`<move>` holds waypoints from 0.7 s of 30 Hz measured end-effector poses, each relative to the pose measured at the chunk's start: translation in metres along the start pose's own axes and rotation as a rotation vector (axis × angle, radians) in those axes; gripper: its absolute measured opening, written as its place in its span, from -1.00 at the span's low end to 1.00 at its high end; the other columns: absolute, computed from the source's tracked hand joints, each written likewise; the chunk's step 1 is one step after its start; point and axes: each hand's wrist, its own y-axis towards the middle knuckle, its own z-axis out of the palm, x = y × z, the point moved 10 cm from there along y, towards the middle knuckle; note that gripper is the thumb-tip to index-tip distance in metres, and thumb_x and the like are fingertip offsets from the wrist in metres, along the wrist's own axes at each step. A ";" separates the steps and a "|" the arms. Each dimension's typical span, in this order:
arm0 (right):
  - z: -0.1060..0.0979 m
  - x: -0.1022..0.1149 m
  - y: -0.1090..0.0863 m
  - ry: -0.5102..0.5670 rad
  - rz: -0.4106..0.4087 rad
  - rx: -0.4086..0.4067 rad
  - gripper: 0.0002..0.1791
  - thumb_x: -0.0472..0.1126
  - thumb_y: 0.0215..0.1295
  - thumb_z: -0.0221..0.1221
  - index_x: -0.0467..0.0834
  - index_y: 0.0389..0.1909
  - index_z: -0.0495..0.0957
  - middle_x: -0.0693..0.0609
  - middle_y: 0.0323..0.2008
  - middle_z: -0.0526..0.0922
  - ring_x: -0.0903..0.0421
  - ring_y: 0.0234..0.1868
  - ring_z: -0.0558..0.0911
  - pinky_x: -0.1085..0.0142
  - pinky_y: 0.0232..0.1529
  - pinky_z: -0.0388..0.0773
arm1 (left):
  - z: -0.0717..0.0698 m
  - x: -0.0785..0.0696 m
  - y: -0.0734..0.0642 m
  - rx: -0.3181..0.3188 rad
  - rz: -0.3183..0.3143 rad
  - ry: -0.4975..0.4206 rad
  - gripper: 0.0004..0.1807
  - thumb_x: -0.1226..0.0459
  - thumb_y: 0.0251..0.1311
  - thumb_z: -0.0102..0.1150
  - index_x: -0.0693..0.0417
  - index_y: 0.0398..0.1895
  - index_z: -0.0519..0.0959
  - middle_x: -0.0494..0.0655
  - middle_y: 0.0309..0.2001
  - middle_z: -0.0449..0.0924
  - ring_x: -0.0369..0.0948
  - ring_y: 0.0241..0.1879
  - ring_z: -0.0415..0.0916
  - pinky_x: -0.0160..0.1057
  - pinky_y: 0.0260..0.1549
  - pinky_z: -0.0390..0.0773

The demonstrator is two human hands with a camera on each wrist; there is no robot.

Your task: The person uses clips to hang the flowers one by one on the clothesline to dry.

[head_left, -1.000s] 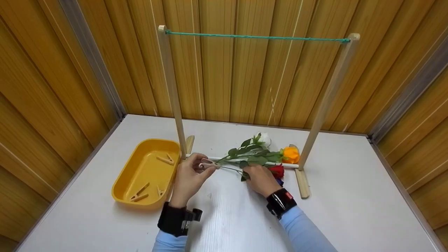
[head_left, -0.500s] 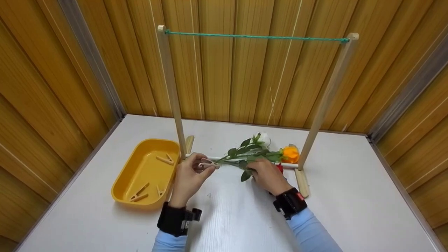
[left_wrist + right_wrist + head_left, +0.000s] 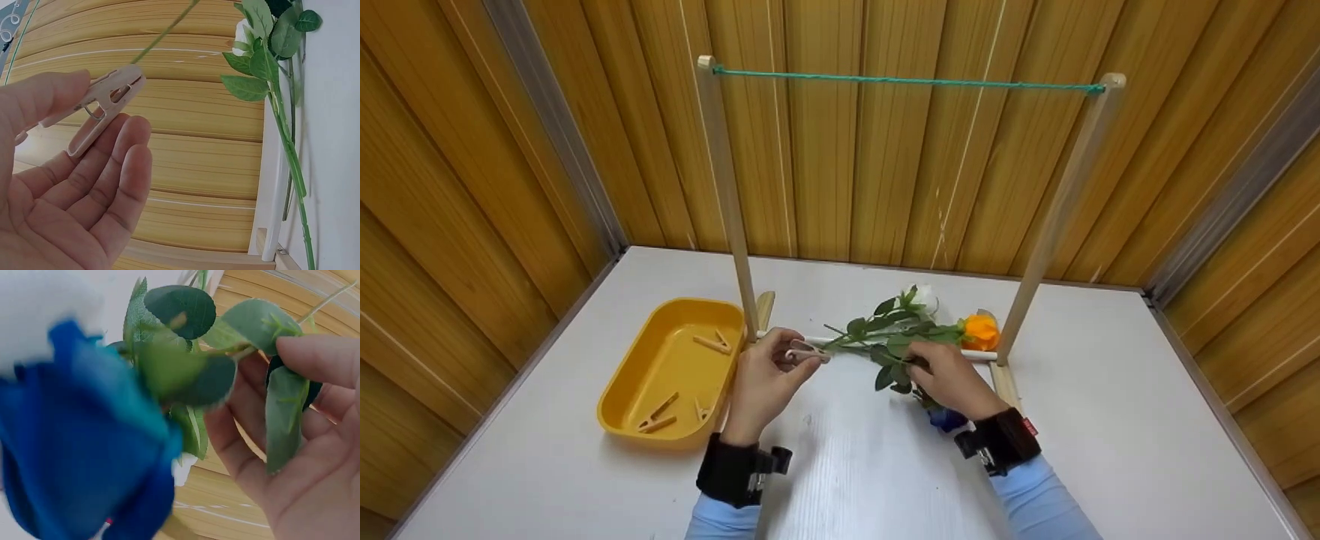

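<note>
My left hand (image 3: 761, 386) pinches a pale clothespin (image 3: 101, 98) between thumb and fingers, to the right of the yellow tray. From behind the clothespin's tip a thin green stem (image 3: 166, 32) runs upward; whether the jaws clamp it, I cannot tell. Over the flowers, my right hand (image 3: 958, 381) pinches the stem of an artificial blue rose (image 3: 95, 444) among its leaves. In the head view the blue rose (image 3: 947, 418) hangs below that hand. Behind lie a white rose (image 3: 924, 300) and an orange one (image 3: 981, 332), partly across the white rod.
A yellow tray (image 3: 607, 416) with several wooden clothespins (image 3: 658, 414) stands at left. Two wooden posts (image 3: 727, 195) carry a green string (image 3: 907, 79) high across the back. A white rod (image 3: 979, 355) joins the posts low down. Wood-look panels (image 3: 825, 172) enclose the white table (image 3: 840, 480).
My right hand has moved right and toward me along the stem, and the blue rose has come into view below it. The red rose is now hidden. My left hand has stayed in place.
</note>
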 end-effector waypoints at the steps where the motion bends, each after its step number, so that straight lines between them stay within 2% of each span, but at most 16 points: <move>1: 0.000 0.000 -0.002 0.005 -0.001 0.007 -0.90 -0.43 0.33 0.21 -0.17 -0.29 0.63 0.02 -0.35 0.65 0.14 -0.35 0.49 0.32 -0.32 0.48 | 0.000 -0.001 0.000 0.000 0.004 0.004 -0.66 0.38 0.14 0.50 0.39 -0.10 0.59 0.09 -0.27 0.75 -0.08 -0.28 0.74 -0.33 -0.26 0.71; 5: 0.001 0.003 -0.010 -0.003 -0.014 0.024 -0.91 -0.41 0.31 0.25 -0.16 -0.28 0.61 -0.01 -0.31 0.68 0.11 -0.30 0.53 0.23 -0.22 0.54 | -0.001 -0.005 0.000 -0.006 0.014 0.018 -0.65 0.38 0.14 0.50 0.38 -0.10 0.59 0.08 -0.27 0.74 -0.10 -0.30 0.72 -0.31 -0.28 0.71; 10: 0.005 0.010 -0.021 -0.059 -0.055 0.033 -0.81 -0.50 0.22 0.27 -0.16 -0.25 0.63 0.04 -0.25 0.67 0.09 -0.20 0.60 0.10 -0.08 0.63 | -0.002 -0.013 -0.001 -0.014 0.019 0.019 -0.66 0.37 0.13 0.51 0.34 -0.09 0.60 0.07 -0.25 0.75 -0.10 -0.30 0.72 -0.28 -0.27 0.71; 15: 0.010 0.020 -0.032 -0.105 -0.108 0.022 -0.73 -0.59 0.13 0.22 -0.18 -0.29 0.65 0.08 -0.31 0.62 0.09 -0.24 0.59 0.20 -0.17 0.63 | -0.002 -0.020 -0.002 -0.019 0.035 0.038 -0.66 0.37 0.12 0.52 0.32 -0.10 0.61 0.05 -0.25 0.77 -0.11 -0.30 0.73 -0.30 -0.28 0.70; 21: 0.028 0.017 -0.040 -0.117 -0.108 0.029 -0.71 -0.61 0.10 0.20 -0.19 -0.30 0.70 0.09 -0.35 0.59 0.15 -0.27 0.59 0.25 -0.20 0.64 | -0.002 -0.024 -0.003 -0.023 0.051 0.074 -0.68 0.38 0.11 0.52 0.29 -0.11 0.62 0.02 -0.28 0.76 -0.15 -0.34 0.70 -0.27 -0.31 0.71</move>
